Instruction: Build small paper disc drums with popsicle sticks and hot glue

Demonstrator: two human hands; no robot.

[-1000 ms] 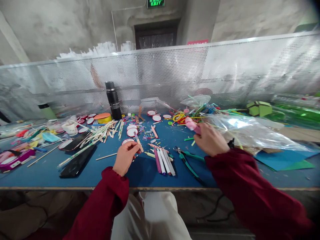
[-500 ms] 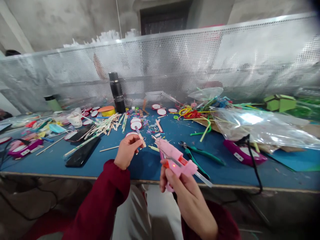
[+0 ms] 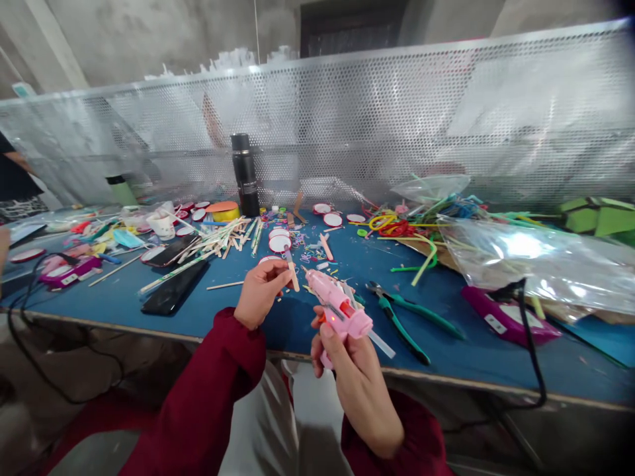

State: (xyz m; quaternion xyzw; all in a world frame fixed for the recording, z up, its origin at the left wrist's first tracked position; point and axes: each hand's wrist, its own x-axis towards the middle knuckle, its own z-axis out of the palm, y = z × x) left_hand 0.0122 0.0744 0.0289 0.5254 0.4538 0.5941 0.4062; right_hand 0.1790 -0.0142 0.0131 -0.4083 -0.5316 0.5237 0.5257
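Between thumb and fingers, my left hand [image 3: 262,291] pinches a wooden craft stick [image 3: 292,268], held upright and slightly tilted, with a purplish upper end. My right hand [image 3: 354,370] is wrapped round the handle of a pink hot glue gun [image 3: 340,304], its small red light lit. The gun's nozzle points up and left, close to the stick; whether they touch I cannot tell. A clear glue stick [image 3: 381,344] sticks out of its back. Just right of the gun lie green-handled pliers [image 3: 411,317] on the blue table [image 3: 307,337].
A black phone [image 3: 173,291], a pile of wooden sticks [image 3: 223,239] and a black bottle [image 3: 245,178] stand or lie left of centre. White round discs with red rims [image 3: 280,243] lie ahead. Purple devices with cables [image 3: 510,317], a plastic bag [image 3: 520,258] and pipe cleaners [image 3: 397,225] occupy the right.
The glue gun has turned and its nozzle has come nearer the craft stick. The stick is more upright. The whole view has shifted slightly, and a person shows at the far left.
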